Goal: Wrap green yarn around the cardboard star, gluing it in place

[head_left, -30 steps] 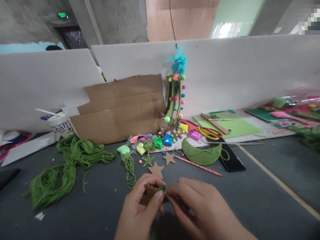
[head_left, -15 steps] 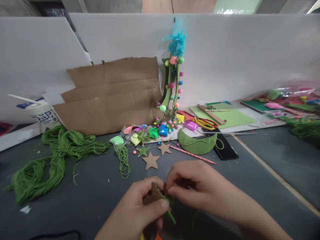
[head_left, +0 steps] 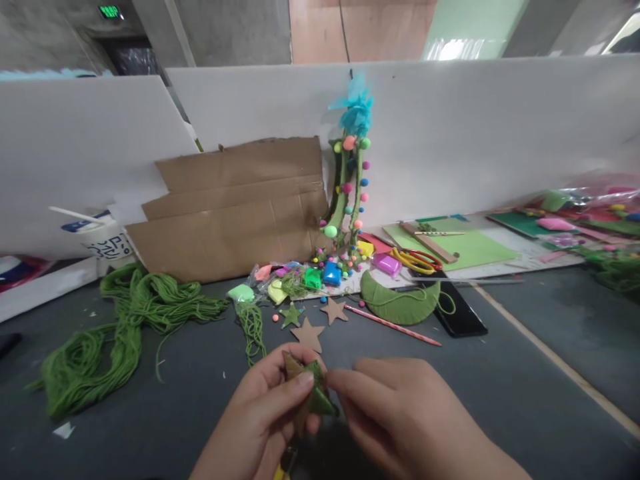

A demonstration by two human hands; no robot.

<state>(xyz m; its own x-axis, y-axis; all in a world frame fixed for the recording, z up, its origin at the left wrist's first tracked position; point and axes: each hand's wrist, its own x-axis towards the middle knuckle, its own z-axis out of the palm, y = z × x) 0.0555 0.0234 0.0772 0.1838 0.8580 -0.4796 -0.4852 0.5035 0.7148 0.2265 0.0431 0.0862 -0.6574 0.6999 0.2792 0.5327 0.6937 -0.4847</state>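
Observation:
My left hand [head_left: 265,407] holds a brown cardboard star [head_left: 295,365] between thumb and fingers, partly wrapped in green yarn [head_left: 323,403]. My right hand [head_left: 400,407] is beside it, fingers bent and fingertips at the star's right edge; whether they pinch a strand is too small to tell. Beyond my hands lie two bare cardboard stars [head_left: 308,335] and a small green star [head_left: 291,315]. A green crescent [head_left: 400,301] with a loose yarn end rests further right, near a pink striped pencil [head_left: 393,323].
Green yarn [head_left: 160,303] is heaped at the left. Behind stand cardboard [head_left: 235,227], a white tub [head_left: 107,247] and a pompom-covered decoration [head_left: 347,193]. Scissors [head_left: 415,260] and a black phone [head_left: 460,310] lie right of centre. A yellow item [head_left: 281,472] shows at the bottom edge.
The view has tipped upward. My right hand has moved down and its palm has turned over. The star in my left hand has rotated, showing more of the green wrapping.

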